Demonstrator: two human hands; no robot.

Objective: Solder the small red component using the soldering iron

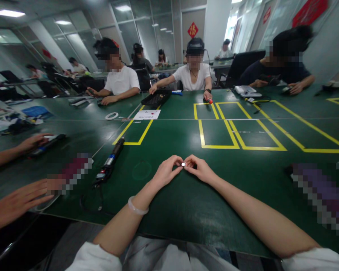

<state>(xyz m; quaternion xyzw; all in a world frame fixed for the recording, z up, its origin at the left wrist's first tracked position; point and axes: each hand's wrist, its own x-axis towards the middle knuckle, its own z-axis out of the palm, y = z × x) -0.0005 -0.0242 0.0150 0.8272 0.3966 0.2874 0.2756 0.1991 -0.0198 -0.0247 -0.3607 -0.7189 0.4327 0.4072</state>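
A small white-and-red object [184, 164], too small to identify, is held between my two hands above the green table. On its left, my left hand [168, 169] pinches it between thumb and fingers. From the other side my right hand [198, 168] grips it with the fingertips closed. The fingers cover part of the object. A pale bracelet [138, 206] circles my left wrist. To the left of my left hand lies a black-and-silver flashlight-like tool [110, 161] with a dark cord [100, 205].
The green table [169, 131] carries yellow tape rectangles [219, 146]. A white tape roll [112, 116] and a paper sheet [147, 114] lie farther off. A co-worker's hands [19, 195] rest at the left. Several people sit opposite. A blurred phone-like object [322, 192] lies at right.
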